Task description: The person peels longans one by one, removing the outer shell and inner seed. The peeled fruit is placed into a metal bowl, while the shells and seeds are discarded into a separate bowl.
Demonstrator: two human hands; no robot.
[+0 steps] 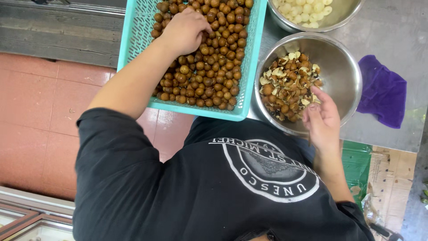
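Underfoot runs a floor of dull red tiles (40, 98) up to a grey concrete step (53, 40), beside a brushed steel counter (397, 27) with flattened cardboard (394, 178) lying below it, all in soft daylight.

A purple cloth (382, 90) lies on the steel counter (392, 27).

The basket (138, 40) of round fruit (209, 67) sits at eleven o'clock — the bowl of shells (343, 71) lies to its right on the surface (397, 31). A second bowl (343, 15) stands behind at one o'clock, a cloth (383, 91) at three.
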